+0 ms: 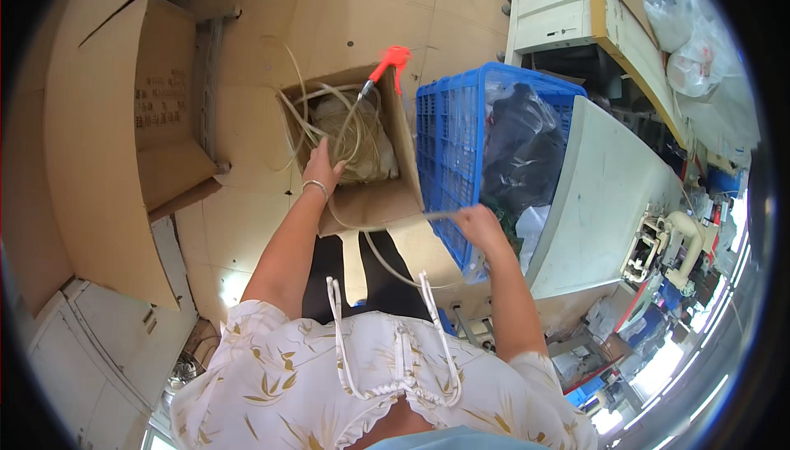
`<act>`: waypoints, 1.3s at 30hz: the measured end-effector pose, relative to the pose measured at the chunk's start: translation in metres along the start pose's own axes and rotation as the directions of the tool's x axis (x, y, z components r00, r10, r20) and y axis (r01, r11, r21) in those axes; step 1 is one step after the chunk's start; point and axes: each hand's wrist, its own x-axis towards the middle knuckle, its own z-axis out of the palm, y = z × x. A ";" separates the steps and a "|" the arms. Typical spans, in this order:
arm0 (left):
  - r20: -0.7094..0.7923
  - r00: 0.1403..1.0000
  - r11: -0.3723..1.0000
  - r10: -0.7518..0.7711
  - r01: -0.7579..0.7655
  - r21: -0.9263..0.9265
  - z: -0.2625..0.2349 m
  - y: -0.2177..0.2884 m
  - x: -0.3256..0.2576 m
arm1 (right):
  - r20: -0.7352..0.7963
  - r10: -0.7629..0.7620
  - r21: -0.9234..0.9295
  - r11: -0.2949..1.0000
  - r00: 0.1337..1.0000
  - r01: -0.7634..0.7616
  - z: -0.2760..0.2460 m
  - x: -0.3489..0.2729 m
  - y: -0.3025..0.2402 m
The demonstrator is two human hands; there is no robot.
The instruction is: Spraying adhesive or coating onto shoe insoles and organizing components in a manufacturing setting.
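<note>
A pale, see-through hose [370, 227] lies in loose loops inside an open cardboard box [370, 202] on the floor. From its loops rises a red-handled blow gun [393, 60] with a metal end, leaning over the box's far right corner. My left hand [324, 168] is at the box's left side, fingers curled on the coiled hose. To the right, my right hand [479, 227] is a closed fist around a length of the same hose, stretched across from the box. A slack stretch hangs below it toward my lap. Whitish stuff under the coils is partly covered.
Right of the box stands a blue plastic crate [451, 133] with dark plastic bags [524, 149] in it. Beyond it is a pale worktable [598, 195] with a sewing machine [680, 248]. At left, a large open cardboard carton [99, 137] stands near white cabinets [86, 351].
</note>
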 end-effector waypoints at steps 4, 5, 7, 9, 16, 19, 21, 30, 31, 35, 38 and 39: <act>0.145 0.987 0.975 -0.076 0.042 0.220 0.024 0.010 -0.013 | -0.022 0.156 -0.186 0.970 0.988 -0.157 0.057 0.111 0.012; 0.184 0.979 0.954 -0.092 0.033 0.297 0.040 0.001 -0.010 | -0.073 0.129 -0.197 0.970 0.989 -0.141 0.069 0.134 -0.002; 0.312 0.950 0.905 -0.026 -0.111 0.410 0.063 -0.015 -0.004 | -0.152 -0.033 -0.136 0.991 0.988 0.012 0.074 0.166 -0.053; 0.476 0.875 0.864 -0.092 -0.168 0.475 0.107 -0.038 0.017 | -0.265 -0.250 -0.263 0.948 0.931 0.180 0.110 0.221 -0.079; 0.554 0.729 0.912 -0.402 0.375 0.167 0.167 -0.129 0.082 | 0.088 -0.268 -0.566 0.779 0.960 0.269 0.221 0.354 -0.130; 0.429 0.755 0.513 -0.496 0.654 -0.556 0.153 -0.128 0.069 | 0.111 -0.167 -0.652 0.731 0.980 0.199 0.262 0.415 -0.110; 0.069 0.917 0.413 -0.392 0.243 -0.877 0.136 -0.063 0.052 | -0.082 -0.128 -0.728 0.685 0.988 0.028 0.256 0.460 -0.025; 0.046 0.867 0.661 -0.496 0.411 -0.628 0.147 -0.152 -0.105 | -0.104 -0.458 -0.129 0.886 0.883 0.445 0.199 0.243 -0.079; 0.050 0.881 0.668 -0.471 0.394 -0.631 0.161 -0.150 -0.097 | -0.334 -0.513 -0.020 0.843 0.791 0.538 0.181 0.214 -0.062; 0.244 0.655 0.039 -0.715 0.386 -0.922 0.152 -0.078 -0.038 | -0.703 0.218 0.350 0.935 0.677 0.063 0.189 0.120 0.036; 0.184 0.730 0.133 -0.658 0.354 -0.926 0.137 -0.101 0.021 | 0.484 0.114 0.875 -0.029 0.868 -0.484 0.230 0.150 0.006; 0.221 0.756 0.130 -0.616 0.374 -0.918 0.121 -0.090 0.047 | 0.441 -0.009 0.888 -0.144 0.898 -0.438 0.237 0.165 -0.021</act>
